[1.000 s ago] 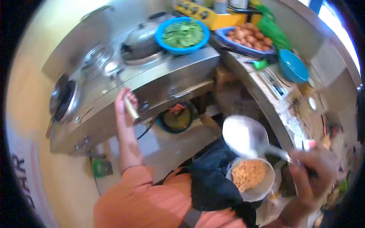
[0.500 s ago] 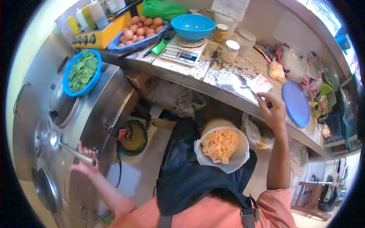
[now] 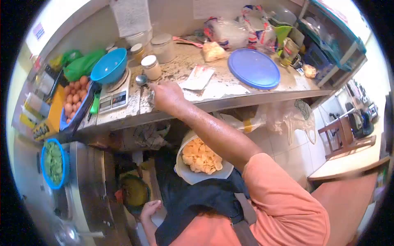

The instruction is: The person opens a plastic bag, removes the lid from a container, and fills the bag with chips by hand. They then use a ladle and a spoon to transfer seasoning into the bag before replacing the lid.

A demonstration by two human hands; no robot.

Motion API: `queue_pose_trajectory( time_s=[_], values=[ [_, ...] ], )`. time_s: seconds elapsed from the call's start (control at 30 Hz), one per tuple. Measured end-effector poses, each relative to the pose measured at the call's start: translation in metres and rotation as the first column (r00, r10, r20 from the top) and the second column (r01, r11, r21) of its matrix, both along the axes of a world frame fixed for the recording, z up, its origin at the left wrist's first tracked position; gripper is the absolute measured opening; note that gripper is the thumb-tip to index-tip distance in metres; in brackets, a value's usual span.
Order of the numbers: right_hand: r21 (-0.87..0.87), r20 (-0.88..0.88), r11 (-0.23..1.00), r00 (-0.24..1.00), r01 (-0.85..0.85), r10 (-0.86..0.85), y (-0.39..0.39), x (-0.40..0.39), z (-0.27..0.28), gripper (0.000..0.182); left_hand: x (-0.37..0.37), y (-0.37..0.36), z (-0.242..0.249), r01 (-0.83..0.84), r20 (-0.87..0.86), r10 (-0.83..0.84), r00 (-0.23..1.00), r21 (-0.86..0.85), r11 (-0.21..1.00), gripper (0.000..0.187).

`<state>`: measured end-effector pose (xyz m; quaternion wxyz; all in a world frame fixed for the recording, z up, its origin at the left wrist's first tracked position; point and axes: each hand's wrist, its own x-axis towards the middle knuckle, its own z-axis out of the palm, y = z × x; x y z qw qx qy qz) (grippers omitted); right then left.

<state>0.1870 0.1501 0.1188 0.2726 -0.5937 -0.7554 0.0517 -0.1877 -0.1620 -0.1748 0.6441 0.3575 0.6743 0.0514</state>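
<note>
Over the counter, my right hand [image 3: 167, 98] is closed around a metal spoon [image 3: 140, 80]. The spoon's bowl points left, close to a white-lidded jar [image 3: 151, 67], and its handle is hidden by my fingers. Low beside my lap, my left hand [image 3: 151, 208] has its fingers curled in, with nothing visible in them. A white bucket [image 3: 186, 175] stands between my legs, under my right forearm, partly filled with orange chips [image 3: 201, 156]. A blue round lid [image 3: 254, 69] and a white paper packet [image 3: 199, 77] lie to the right of my right hand.
Left on the counter are a kitchen scale [image 3: 113, 101], a blue bowl [image 3: 109, 66] and a tray of eggs [image 3: 75, 98]. A basin of green leaves [image 3: 54, 164] stands by the stove, where a ladle [image 3: 88, 234] lies. A wooden chair [image 3: 344, 137] is at far right.
My view has turned right. My right hand has brought the spoon left along the counter, towards the jars. My left hand has left the ladle area, and its spread fingers have curled.
</note>
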Motion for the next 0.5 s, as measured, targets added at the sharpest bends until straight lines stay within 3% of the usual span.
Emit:
queue_pose_trajectory(
  time_s=[0.07, 0.13, 0.2, 0.23, 0.27, 0.3, 0.33, 0.4, 0.43, 0.5],
  values=[
    [-0.048, 0.104, 0.999, 0.994, -0.024, 0.029, -0.010, 0.015, 0.009, 0.038, -0.003, 0.013, -0.007, -0.052, 0.043, 0.050, 0.998, 0.036, 0.998, 0.045],
    [0.138, -0.064, 0.990, 0.998, -0.001, 0.010, -0.032, 0.054, 0.006, 0.036, -0.003, 0.027, -0.007, -0.117, 0.094, 0.111, 0.989, 0.064, 0.991, 0.046],
    [0.289, -0.188, 0.947, 0.978, 0.140, -0.087, -0.042, 0.123, -0.005, 0.035, -0.011, 0.041, 0.003, -0.065, 0.038, 0.057, 0.998, 0.222, 0.973, 0.047],
    [0.319, -0.116, 0.912, 0.966, 0.258, -0.232, -0.055, 0.166, -0.001, 0.037, -0.006, 0.050, 0.023, -0.059, -0.004, 0.062, 0.998, 0.231, 0.971, 0.049],
    [0.331, -0.288, 0.848, 0.900, 0.414, -0.327, -0.066, 0.209, -0.007, 0.035, 0.005, 0.060, 0.056, 0.007, -0.078, 0.012, 0.997, 0.240, 0.971, 0.048],
    [0.327, -0.319, 0.790, 0.847, 0.519, -0.425, -0.075, 0.253, -0.009, 0.037, 0.018, 0.071, 0.080, 0.073, -0.151, -0.036, 0.988, 0.245, 0.967, 0.048],
    [0.206, -0.398, 0.698, 0.710, 0.686, -0.581, -0.092, 0.282, -0.002, 0.041, 0.022, 0.082, 0.085, 0.079, -0.149, -0.044, 0.988, 0.242, 0.967, 0.048],
    [0.092, -0.336, 0.595, 0.587, 0.798, -0.736, -0.104, 0.340, -0.009, 0.050, 0.027, 0.102, 0.092, 0.063, -0.025, -0.058, 0.998, 0.241, 0.968, 0.046],
    [0.092, -0.334, 0.592, 0.584, 0.801, -0.740, -0.106, 0.354, -0.011, 0.050, 0.038, 0.114, 0.103, 0.062, 0.074, -0.087, 0.993, 0.291, 0.955, 0.042],
    [0.040, -0.193, 0.559, 0.555, 0.828, -0.809, -0.102, 0.374, -0.015, 0.061, 0.073, 0.142, 0.139, 0.156, 0.031, -0.175, 0.984, 0.330, 0.931, 0.041]
  ],
)
